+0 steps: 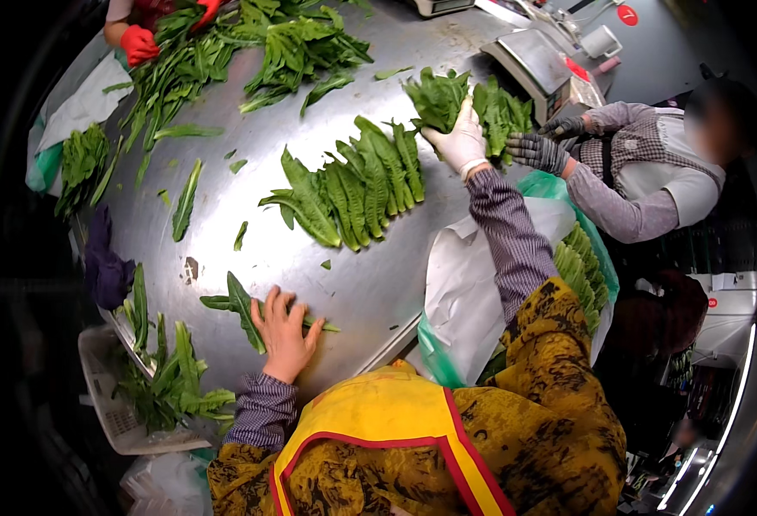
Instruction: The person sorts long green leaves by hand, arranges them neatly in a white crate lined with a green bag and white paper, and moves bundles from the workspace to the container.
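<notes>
My left hand (286, 332), bare with the fingers apart, rests on the steel table (352, 284) over a few loose green leaves (241, 312). In a white glove, my right hand (461, 138) is around a bunch of leafy greens (439, 97) at the table's right side. Just right of it lies another bunch (499, 116), close to a co-worker's grey-gloved hand (538, 153). Between my hands, a row of long lettuce-like leaves (359, 187) lies side by side, the pale stem ends towards me.
A heap of greens (294, 55) lies at the back, near another person's red-gloved hand (138, 45). A scale (533, 61) stands back right. Below my right arm hangs a white-lined bag (468, 284); a crate (120, 419) with leaves stands lower left. Purple cloth (104, 264) lies at the left edge.
</notes>
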A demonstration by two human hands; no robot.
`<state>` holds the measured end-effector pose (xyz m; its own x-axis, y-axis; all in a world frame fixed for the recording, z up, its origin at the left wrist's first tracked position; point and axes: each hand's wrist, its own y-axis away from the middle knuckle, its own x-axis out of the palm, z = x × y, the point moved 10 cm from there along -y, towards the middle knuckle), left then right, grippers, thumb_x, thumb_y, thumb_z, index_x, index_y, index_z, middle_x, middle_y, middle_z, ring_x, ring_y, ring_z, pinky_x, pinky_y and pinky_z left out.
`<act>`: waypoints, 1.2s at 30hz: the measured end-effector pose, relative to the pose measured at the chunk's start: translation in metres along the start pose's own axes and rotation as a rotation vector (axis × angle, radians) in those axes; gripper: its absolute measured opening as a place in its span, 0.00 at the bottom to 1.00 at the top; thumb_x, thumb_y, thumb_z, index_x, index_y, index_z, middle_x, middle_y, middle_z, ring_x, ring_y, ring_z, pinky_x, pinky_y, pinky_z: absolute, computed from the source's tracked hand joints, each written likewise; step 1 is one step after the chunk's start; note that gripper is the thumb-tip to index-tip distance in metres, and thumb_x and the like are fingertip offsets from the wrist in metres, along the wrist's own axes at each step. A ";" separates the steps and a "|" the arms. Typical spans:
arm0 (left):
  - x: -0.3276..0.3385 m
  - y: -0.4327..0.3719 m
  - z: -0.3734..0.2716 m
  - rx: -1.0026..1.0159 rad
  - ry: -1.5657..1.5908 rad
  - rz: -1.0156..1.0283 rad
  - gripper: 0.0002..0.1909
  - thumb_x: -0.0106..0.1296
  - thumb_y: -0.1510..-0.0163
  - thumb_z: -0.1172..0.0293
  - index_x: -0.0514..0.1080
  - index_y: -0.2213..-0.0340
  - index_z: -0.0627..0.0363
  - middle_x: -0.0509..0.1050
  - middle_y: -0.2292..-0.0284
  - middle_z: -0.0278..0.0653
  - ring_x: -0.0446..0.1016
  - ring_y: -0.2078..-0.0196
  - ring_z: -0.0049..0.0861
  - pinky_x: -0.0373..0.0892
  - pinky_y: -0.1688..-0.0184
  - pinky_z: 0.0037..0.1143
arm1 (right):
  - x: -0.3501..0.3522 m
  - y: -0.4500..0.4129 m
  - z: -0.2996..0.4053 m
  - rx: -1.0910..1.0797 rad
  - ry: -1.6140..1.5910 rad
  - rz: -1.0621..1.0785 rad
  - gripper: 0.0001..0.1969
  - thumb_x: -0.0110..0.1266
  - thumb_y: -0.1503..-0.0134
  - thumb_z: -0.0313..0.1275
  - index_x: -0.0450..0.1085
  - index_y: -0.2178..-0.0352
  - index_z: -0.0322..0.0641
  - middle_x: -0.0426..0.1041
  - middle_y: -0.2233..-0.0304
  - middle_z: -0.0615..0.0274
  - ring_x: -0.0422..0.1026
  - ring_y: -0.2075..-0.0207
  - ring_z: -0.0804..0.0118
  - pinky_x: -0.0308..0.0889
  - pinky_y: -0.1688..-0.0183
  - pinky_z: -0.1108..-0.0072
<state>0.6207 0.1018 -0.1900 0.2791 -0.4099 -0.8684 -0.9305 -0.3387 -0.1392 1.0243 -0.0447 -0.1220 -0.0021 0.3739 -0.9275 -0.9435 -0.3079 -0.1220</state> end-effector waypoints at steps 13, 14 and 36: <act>-0.100 0.081 0.170 -0.456 -0.435 -0.109 0.10 0.48 0.61 0.81 0.62 0.73 0.57 0.65 0.58 0.41 0.61 0.47 0.38 0.44 0.38 0.45 | -0.006 0.132 0.115 -0.624 -0.235 -0.176 0.13 0.55 0.49 0.33 0.71 0.63 0.38 0.74 0.73 0.60 0.73 0.75 0.66 0.69 0.68 0.77; -0.105 0.072 0.153 -0.369 -0.533 -0.183 0.11 0.47 0.61 0.81 0.64 0.71 0.57 0.66 0.57 0.41 0.61 0.48 0.39 0.43 0.38 0.44 | -0.001 0.161 0.136 -0.686 -0.249 -0.157 0.13 0.55 0.48 0.35 0.71 0.64 0.38 0.74 0.75 0.61 0.73 0.78 0.67 0.69 0.74 0.78; 0.058 0.041 0.068 -0.872 2.206 -0.212 0.15 0.48 0.47 0.75 0.62 0.57 0.64 0.70 0.61 0.43 0.71 0.61 0.37 0.69 0.54 0.36 | 0.064 0.280 0.150 -0.469 -0.358 0.186 0.16 0.55 0.49 0.38 0.69 0.63 0.39 0.71 0.73 0.53 0.73 0.73 0.55 0.70 0.71 0.69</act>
<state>0.5828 0.1216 -0.2784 0.6019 -0.0716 0.7953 -0.7551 -0.3752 0.5377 0.7100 0.0243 -0.1621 -0.3401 0.5226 -0.7818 -0.6709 -0.7174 -0.1877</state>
